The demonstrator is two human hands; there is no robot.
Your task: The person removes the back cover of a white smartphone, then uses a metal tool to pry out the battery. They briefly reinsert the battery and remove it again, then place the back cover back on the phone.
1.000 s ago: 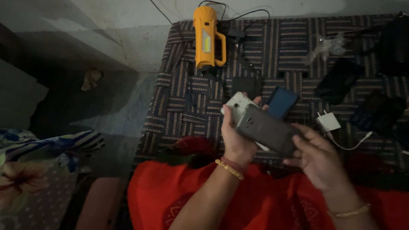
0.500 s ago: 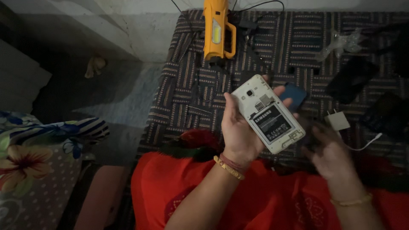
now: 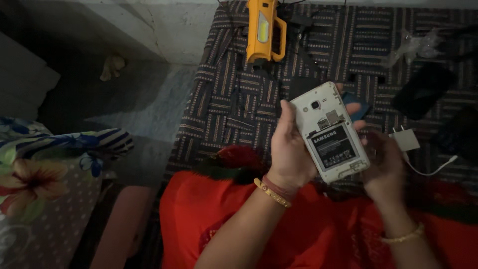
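Here a white phone (image 3: 331,132) with its back cover off, the dark battery (image 3: 332,147) showing, is held up over the lap, back side to the camera. The left hand (image 3: 289,149) is closed around its left edge, fingertips showing past the right edge. The right hand (image 3: 383,167) sits just beside and below the phone, blurred; whether it grips anything cannot be told. Beyond, on the striped mat (image 3: 229,99), lie a white charger (image 3: 404,139) and a yellow torch (image 3: 262,30).

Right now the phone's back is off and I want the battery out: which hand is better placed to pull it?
The right hand: it is free beside the phone, while the left hand grips it.
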